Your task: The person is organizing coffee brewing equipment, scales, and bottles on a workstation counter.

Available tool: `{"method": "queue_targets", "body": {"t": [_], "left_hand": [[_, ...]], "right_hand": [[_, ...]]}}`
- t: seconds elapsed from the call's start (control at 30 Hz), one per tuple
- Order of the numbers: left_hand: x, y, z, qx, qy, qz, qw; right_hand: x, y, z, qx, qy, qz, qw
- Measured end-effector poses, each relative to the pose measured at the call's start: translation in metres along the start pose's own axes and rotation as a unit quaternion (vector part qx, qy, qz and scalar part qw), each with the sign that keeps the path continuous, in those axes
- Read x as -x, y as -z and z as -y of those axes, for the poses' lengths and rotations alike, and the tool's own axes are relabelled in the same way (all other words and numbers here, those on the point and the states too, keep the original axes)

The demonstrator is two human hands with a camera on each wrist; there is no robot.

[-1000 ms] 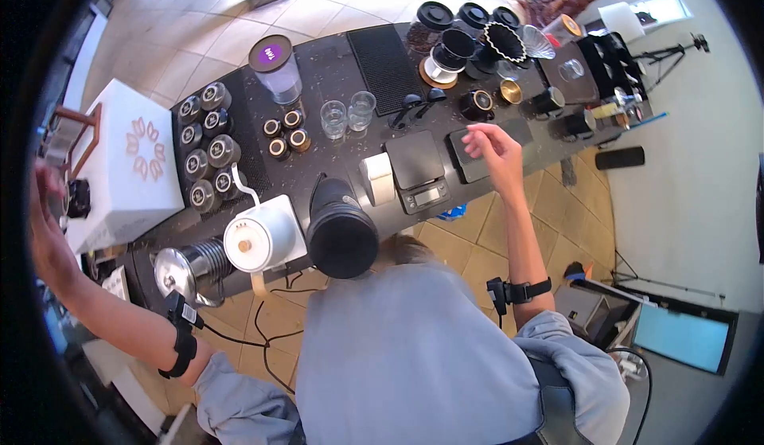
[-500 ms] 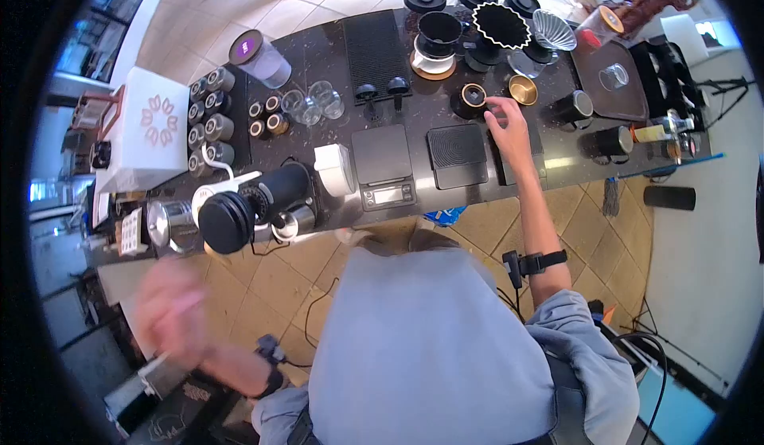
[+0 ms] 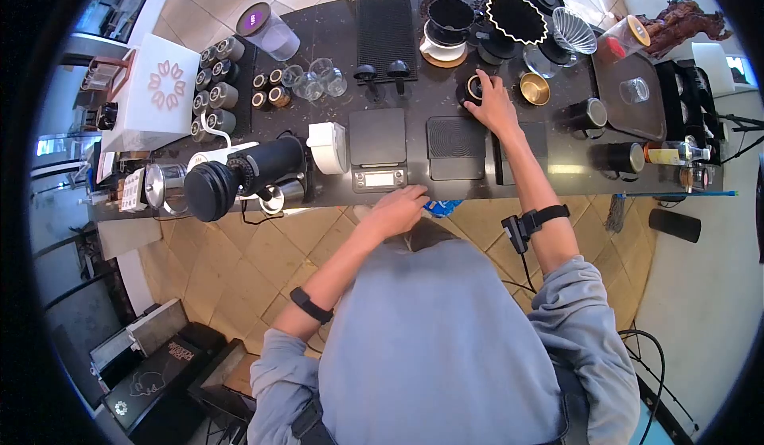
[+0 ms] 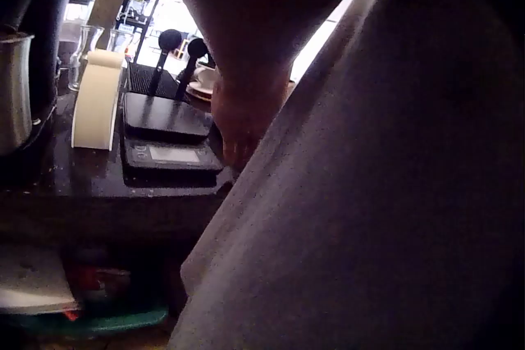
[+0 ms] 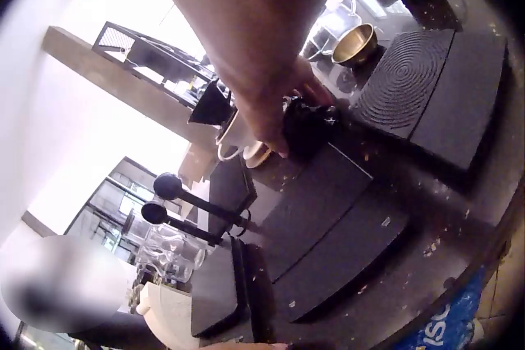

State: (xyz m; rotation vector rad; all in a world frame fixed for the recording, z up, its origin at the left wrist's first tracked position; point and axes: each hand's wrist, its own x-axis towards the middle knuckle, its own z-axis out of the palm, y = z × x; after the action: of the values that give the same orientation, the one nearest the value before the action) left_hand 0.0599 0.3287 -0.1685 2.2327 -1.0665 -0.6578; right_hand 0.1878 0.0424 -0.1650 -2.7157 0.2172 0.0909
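I see my right hand (image 3: 493, 104) stretched out to the upper middle of the head view, fingers curled over a small black cup (image 3: 471, 89) with a gold rim and gripping it from above. In the right wrist view the same hand (image 5: 275, 108) covers the top of the cup (image 5: 310, 127), which stands on the dark counter (image 3: 557, 166) just above a ribbed black mat (image 3: 455, 138). A brass bowl (image 3: 534, 88) sits just to the right of the cup, apart from my fingers.

My left hand (image 3: 395, 208) lies at the near edge of the counter, a little below centre in the head view, right under the digital scale (image 3: 378, 148). The fingers look relaxed and flat and hold nothing. The left wrist view shows the hand (image 4: 242, 124) beside the front of the scale (image 4: 168, 132), though my sleeve hides most of that picture.

Left of the scale stands a white paper holder (image 3: 329, 146), and further left a black grinder (image 3: 251, 174) lies across the frame beside a white kettle (image 3: 208, 157). Two tampers (image 3: 380, 73) stand upright above the scale.
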Motion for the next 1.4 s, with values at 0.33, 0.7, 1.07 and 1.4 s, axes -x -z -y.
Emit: {"method": "queue_targets", "body": {"t": [0.33,0.7,1.07,1.4], "left_hand": [[-0.001,-0.035,0.005,-0.046,0.008,0.013,0.999],[0.002,-0.038,0.026,0.006,-0.021,-0.006,1.000],[0.024,-0.044,0.028,0.065,0.012,0.039,0.997],[0.035,-0.032,0.036,0.087,0.008,0.062,0.994]], "right_hand": [[-0.007,0.005,0.006,-0.008,0.023,0.008,1.000],[-0.001,0.139,0.161,-0.055,0.212,-0.136,0.966],[-0.168,0.013,0.193,0.021,0.183,0.133,0.974],[-0.187,-0.040,0.187,0.157,0.147,0.191,0.958]]}}
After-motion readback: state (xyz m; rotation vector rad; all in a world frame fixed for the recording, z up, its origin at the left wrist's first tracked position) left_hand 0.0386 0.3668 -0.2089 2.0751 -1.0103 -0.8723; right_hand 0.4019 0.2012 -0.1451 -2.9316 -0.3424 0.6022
